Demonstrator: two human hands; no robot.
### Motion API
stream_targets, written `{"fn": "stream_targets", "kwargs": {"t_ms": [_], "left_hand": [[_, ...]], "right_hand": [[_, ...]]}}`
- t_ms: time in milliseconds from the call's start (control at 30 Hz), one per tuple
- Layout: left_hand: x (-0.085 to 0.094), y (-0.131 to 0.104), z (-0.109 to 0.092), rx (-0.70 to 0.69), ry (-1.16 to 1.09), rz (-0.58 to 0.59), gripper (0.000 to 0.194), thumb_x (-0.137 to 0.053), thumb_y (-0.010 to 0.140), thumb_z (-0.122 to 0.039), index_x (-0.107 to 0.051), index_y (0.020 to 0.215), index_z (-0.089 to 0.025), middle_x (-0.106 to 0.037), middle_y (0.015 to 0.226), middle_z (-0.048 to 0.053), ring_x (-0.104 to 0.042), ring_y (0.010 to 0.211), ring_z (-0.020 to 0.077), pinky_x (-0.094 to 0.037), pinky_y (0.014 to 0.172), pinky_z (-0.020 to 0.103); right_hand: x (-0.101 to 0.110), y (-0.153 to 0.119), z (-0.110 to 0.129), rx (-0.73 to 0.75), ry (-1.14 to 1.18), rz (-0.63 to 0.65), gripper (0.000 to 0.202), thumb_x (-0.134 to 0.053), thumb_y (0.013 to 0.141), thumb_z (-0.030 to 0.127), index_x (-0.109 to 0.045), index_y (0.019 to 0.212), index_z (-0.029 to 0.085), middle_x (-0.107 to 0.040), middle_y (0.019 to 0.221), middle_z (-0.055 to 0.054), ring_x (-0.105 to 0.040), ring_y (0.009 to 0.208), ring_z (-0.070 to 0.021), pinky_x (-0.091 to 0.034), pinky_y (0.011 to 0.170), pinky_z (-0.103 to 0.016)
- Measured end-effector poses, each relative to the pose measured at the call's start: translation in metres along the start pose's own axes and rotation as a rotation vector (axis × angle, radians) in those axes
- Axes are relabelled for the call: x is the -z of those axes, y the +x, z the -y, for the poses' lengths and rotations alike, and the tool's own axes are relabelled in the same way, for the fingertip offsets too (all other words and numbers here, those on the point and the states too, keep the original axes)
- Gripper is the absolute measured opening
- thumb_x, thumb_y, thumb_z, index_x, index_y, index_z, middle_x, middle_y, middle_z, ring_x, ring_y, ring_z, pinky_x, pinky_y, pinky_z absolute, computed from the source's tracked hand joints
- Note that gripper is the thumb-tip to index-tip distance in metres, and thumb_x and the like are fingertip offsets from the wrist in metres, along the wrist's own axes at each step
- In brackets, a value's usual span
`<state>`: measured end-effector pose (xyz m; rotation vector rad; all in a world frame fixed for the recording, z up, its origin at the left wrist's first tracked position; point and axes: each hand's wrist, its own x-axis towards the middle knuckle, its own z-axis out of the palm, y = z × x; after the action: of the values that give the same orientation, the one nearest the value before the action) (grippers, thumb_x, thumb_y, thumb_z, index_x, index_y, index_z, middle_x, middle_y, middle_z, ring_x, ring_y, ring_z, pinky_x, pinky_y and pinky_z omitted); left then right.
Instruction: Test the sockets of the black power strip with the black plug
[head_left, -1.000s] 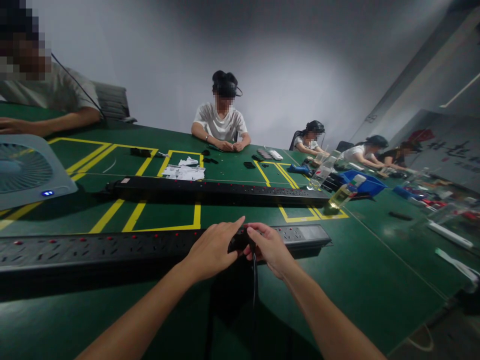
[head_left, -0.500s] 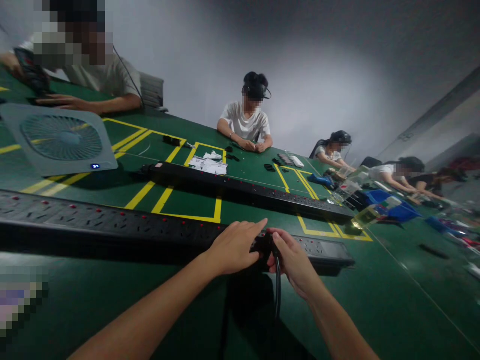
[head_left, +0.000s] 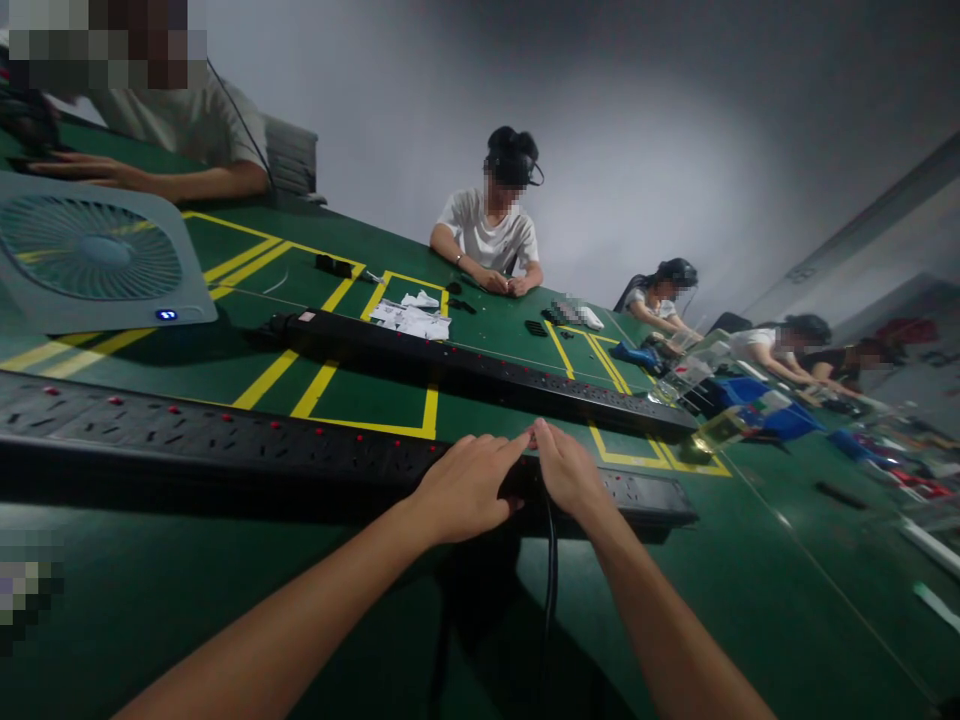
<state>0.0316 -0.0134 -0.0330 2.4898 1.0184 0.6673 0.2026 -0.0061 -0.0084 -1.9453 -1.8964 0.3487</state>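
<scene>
A long black power strip with a row of sockets and small red lights lies across the table before me. My left hand grips it from above, fingers over the top and thumb down its near side. Right beside it, my right hand is closed around a plug at the strip's top; the hand hides most of this plug. Its black cable hangs from under my right hand toward me. The fingertips of both hands meet above the sockets. Whether the plug is fully seated is hidden.
A second black power strip lies beyond the first. A light-blue fan stands at left, and white papers lie farther back. A blue bin and a bottle of yellowish liquid stand at right. Several people sit around the green table.
My right hand has tipped forward and up over the strip, its fingers now pressed on top near my left index finger. The left hand has stayed on the strip. The view has shifted slightly.
</scene>
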Motion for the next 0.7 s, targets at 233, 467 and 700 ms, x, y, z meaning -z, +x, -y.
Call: {"fn": "stream_targets", "kwargs": {"t_ms": [233,467,700], "left_hand": [[-0.003,0.002,0.0,0.061,-0.019,0.029,0.08,-0.055,0.077,-0.041,-0.016,0.144,-0.024,-0.05,0.131,0.008,-0.049,0.114,0.0267,-0.035,0.095,0.041],[-0.003,0.003,0.001,0.056,-0.005,0.03,0.083,-0.056,0.077,-0.041,-0.011,0.145,-0.023,-0.051,0.131,0.007,-0.049,0.115,0.0265,-0.036,0.095,0.04],[-0.002,0.002,0.0,0.045,0.007,0.019,0.071,-0.057,0.076,-0.042,-0.029,0.138,-0.02,-0.055,0.123,0.009,-0.051,0.11,0.0273,-0.038,0.093,0.041]], "right_hand": [[-0.006,-0.005,-0.008,0.004,-0.097,-0.026,0.054,-0.02,0.096,0.043,-0.066,0.08,0.021,-0.067,0.079,-0.008,-0.06,0.078,-0.0215,-0.036,0.07,-0.03],[-0.005,-0.001,-0.007,0.018,-0.193,0.01,0.054,-0.019,0.096,0.041,-0.065,0.079,0.021,-0.068,0.078,-0.008,-0.06,0.075,-0.0227,-0.034,0.066,-0.031],[0.009,-0.009,0.004,0.03,-0.172,-0.056,0.047,-0.025,0.095,0.045,-0.063,0.084,0.02,-0.067,0.085,-0.009,-0.06,0.078,-0.0226,-0.034,0.065,-0.03]]}}
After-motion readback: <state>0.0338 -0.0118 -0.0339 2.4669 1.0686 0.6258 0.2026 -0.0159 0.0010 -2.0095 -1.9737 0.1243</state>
